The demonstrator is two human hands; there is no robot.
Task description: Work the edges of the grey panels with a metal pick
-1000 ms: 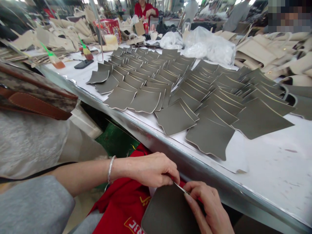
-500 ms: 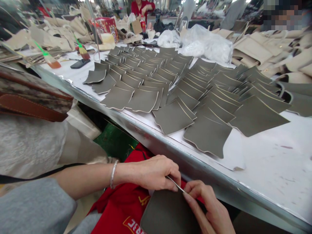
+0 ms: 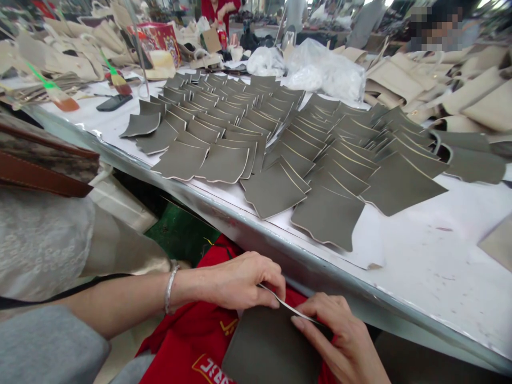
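Observation:
A dark grey-green leather panel (image 3: pixel 272 346) with a pale cut edge lies over my lap, on a red apron (image 3: pixel 180 341) with lettering. My left hand (image 3: pixel 248 282), a silver bracelet at its wrist, pinches the panel's far edge between thumb and fingers. To its right, my right hand (image 3: pixel 332 330) grips the same edge with thumb and forefinger. Between the two hands the light edge shows as a thin strip. The panel's lower part runs out of the picture.
Rows of overlapping leather pieces (image 3: pixel 224 160) cover much of the white table (image 3: pixel 424 266), whose metal-coloured edge runs before me. Behind are plastic bags (image 3: pixel 328 69), beige bag parts (image 3: pixel 404 80), a black phone (image 3: pixel 114 102) and glue bottles (image 3: pixel 60 98). A person in red (image 3: pixel 216 10) stands farther back.
My right hand has shifted a little along the panel's edge, away from my left hand, so more of the pale strip shows. The whole view has swung slightly to the right.

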